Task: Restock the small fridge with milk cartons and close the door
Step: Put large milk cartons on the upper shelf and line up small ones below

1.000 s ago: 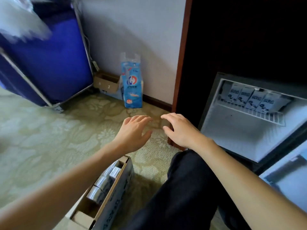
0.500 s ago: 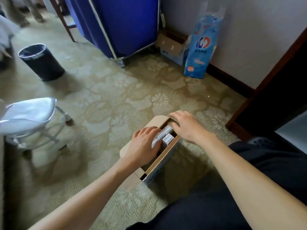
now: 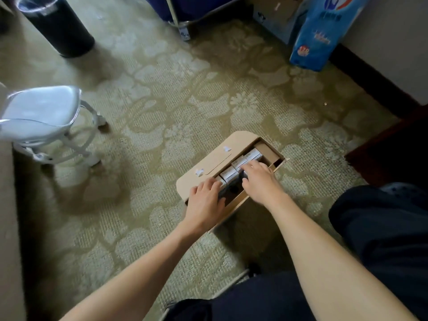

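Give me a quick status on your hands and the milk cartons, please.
Left hand and right hand both gripping cartons in the box. None out yet. Nothing in the way.

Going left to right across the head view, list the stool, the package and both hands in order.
white stool → left hand → right hand → blue package

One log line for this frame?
stage: pickup from cardboard box | left hand: on milk cartons | right hand: on cartons | fridge: unseen
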### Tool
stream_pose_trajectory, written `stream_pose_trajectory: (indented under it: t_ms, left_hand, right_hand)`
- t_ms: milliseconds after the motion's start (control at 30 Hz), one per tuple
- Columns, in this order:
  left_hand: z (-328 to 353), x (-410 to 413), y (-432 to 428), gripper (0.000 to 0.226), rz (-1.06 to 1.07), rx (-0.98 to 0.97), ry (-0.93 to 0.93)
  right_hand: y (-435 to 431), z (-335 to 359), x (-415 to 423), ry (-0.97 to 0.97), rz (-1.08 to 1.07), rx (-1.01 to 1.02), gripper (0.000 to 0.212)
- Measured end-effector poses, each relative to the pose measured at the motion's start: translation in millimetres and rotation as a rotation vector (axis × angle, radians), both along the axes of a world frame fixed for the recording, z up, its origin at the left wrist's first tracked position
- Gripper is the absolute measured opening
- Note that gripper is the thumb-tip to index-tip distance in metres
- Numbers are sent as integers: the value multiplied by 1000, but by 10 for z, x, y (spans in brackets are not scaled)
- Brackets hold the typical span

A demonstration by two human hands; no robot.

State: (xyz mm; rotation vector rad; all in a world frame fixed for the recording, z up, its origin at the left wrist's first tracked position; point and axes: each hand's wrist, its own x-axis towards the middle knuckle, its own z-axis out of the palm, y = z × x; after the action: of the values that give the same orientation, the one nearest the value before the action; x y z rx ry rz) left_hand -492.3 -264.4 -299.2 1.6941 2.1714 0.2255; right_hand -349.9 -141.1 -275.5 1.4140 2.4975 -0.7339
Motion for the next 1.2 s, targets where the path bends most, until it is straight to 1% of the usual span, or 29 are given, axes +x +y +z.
stream_pose_trajectory:
  t_ms: [100, 167, 267, 400, 533, 667, 767, 900, 967, 1100, 1200]
  left_hand:
    - [-115, 51, 57, 53, 31, -16, 43]
    - [-190, 111, 59, 54, 43, -14, 37]
    - [-253, 172, 51, 50, 87, 13, 20]
    - [-299, 208, 97, 48, 113, -7, 0]
    - [-326, 209, 147, 34, 184, -58, -83]
    - [-286, 161, 128, 22, 188, -82, -21]
    - [-208, 91, 99, 18, 163, -76, -9]
    - [-156, 7, 43, 23, 144, -81, -35]
    - [-155, -22, 37, 26, 132, -56, -49]
    - [-188, -39, 5, 35, 116, -17, -47]
    - [-246, -37, -104, 34, 121, 46, -36]
  right_hand:
    - [-28, -152, 7, -76, 3, -22, 50]
    - [-36, -210, 9, -117, 15, -6, 52]
    - [-36, -242, -6, -96, -11, 45, 50]
    - [-67, -282, -35, -92, -65, 52, 44]
    - [-94, -273, -82, -115, -110, 32, 39]
    - [-125, -187, -61, -97, -101, 104, 32]
    - [-103, -82, -63, -104, -37, 134, 31]
    - [-188, -24, -47, -139, 19, 77, 42]
    - [-231, -19, -25, -127, 21, 67, 46]
    - [-255, -37, -11, -84, 56, 90, 43]
    - [-285, -93, -30, -60, 82, 73, 42]
